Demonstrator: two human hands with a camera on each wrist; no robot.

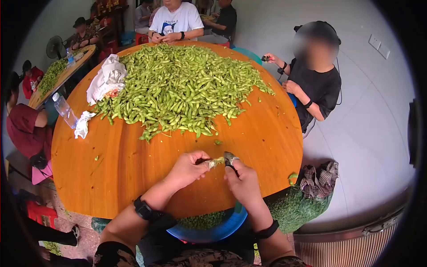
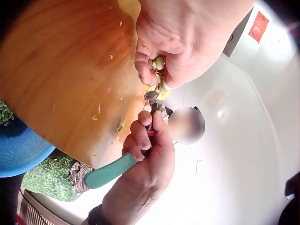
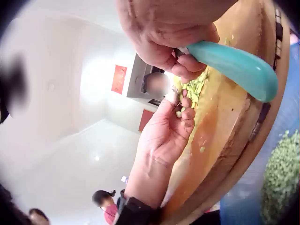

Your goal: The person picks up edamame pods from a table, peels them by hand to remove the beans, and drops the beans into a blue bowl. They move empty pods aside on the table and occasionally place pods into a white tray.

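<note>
My left hand (image 1: 189,169) pinches a yellow-green bean pod (image 1: 217,161) over the near part of the round wooden table (image 1: 147,178). Shelled green beans (image 2: 158,62) show between its curled fingers in the left wrist view. Opposite it, my right hand (image 1: 243,180) grips a tool with a curved teal handle (image 3: 239,68); the handle sticks out behind the fist. A dark piece (image 2: 151,97) at the front of that grip meets the end of the pod, and the tool's working end is mostly hidden by the fingers.
A large heap of green pods (image 1: 178,84) covers the table's far half, beside a white cloth (image 1: 108,78) and a plastic bottle (image 1: 64,110). Under the near edge stands a blue basin (image 1: 209,234) holding beans. People sit around, one in black (image 1: 318,82) at right.
</note>
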